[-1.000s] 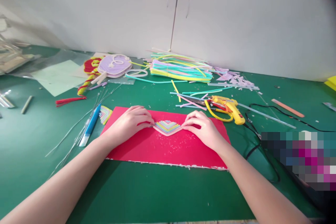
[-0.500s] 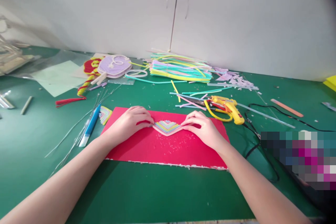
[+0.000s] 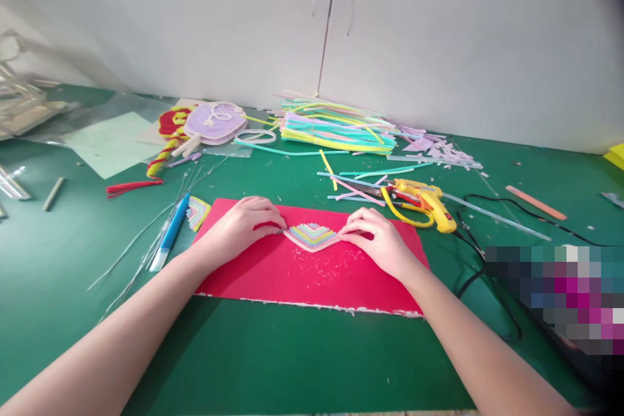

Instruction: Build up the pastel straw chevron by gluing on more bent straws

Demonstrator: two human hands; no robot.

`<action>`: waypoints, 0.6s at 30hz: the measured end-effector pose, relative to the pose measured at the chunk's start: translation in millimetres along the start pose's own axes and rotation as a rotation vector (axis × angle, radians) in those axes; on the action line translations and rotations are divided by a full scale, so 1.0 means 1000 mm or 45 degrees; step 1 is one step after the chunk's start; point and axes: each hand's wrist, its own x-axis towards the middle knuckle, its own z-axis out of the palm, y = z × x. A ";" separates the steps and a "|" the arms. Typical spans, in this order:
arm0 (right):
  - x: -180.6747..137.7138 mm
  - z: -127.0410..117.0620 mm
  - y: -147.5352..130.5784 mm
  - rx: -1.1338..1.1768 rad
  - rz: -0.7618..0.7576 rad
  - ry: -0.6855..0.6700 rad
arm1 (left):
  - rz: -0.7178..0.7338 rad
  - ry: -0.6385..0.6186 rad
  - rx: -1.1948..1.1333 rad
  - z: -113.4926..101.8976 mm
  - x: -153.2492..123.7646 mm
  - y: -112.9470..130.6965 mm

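A chevron-shaped piece of layered pastel pipe cleaners lies on a red board, its point toward me. My left hand pinches the outer pink strip at its left end. At the right end, the fingertips of my right hand are closed on the same strip. Pale fluff is scattered over the board just below the piece. A similar striped pastel piece lies past the board's left edge, partly hidden by my left forearm.
A yellow glue gun with a black cord lies right of the board, near pliers and loose strips. Bundled pipe cleaners and lilac clippings lie along the back wall. Left are a blue craft knife, thin wires and a lilac fan-shaped piece.
Both hands hold nearly the same place on the pastel piece. The whole view has shifted slightly; nothing else has visibly moved.
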 end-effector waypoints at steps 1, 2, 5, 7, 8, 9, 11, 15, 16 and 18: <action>0.000 0.000 0.000 0.005 0.003 -0.003 | -0.004 0.001 0.000 0.000 0.000 -0.001; 0.000 0.000 0.000 0.010 0.005 -0.005 | -0.006 0.002 0.001 0.000 -0.001 -0.001; 0.000 -0.001 0.000 0.011 0.003 -0.005 | -0.002 0.001 0.007 0.001 -0.001 -0.002; 0.000 0.000 0.001 0.007 -0.003 -0.002 | 0.007 -0.004 0.010 0.001 -0.001 -0.002; 0.000 0.000 0.001 0.006 -0.004 -0.001 | 0.009 -0.007 0.012 0.002 0.000 -0.001; 0.000 0.000 0.001 0.005 -0.006 0.000 | 0.010 -0.010 0.013 0.002 0.000 -0.001; 0.000 0.000 0.001 0.003 -0.010 0.003 | 0.014 -0.012 0.015 0.002 0.001 0.000; 0.001 -0.001 0.001 0.021 0.004 -0.009 | 0.011 -0.008 0.011 0.002 0.001 0.000; 0.001 -0.002 0.001 0.026 0.011 -0.010 | 0.011 -0.005 0.005 0.002 0.000 0.000; 0.001 -0.004 0.000 0.020 0.023 0.001 | 0.016 0.004 -0.007 0.002 -0.001 -0.001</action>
